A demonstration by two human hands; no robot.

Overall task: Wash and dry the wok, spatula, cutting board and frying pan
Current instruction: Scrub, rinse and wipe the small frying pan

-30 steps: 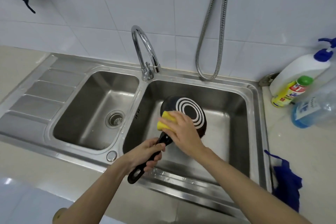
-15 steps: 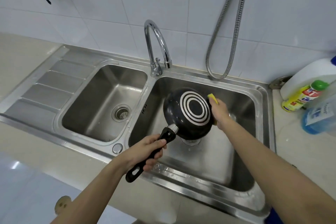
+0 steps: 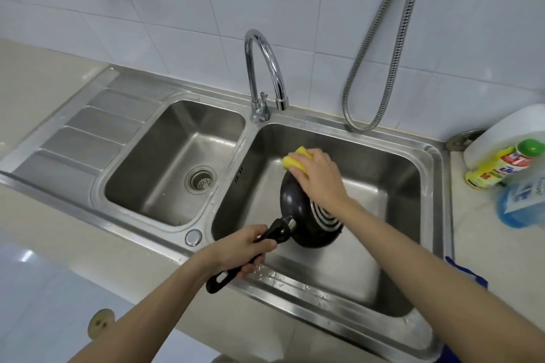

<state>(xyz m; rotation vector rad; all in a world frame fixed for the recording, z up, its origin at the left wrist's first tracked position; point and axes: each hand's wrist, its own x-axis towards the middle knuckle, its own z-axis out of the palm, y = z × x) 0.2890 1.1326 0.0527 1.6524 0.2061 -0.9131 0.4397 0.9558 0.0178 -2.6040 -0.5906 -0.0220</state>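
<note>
Your left hand [image 3: 246,247] is wrapped around the black handle of the frying pan [image 3: 298,215], holding it tilted with its ringed underside up, over the right basin of the steel sink [image 3: 383,138]. Your right hand [image 3: 320,174] grips a yellow sponge [image 3: 296,160] with curled fingers and presses it against the pan's far rim. The faucet [image 3: 262,74] stands behind the divider between the basins, and bottles [image 3: 501,168] crowd the counter at the right.
</note>
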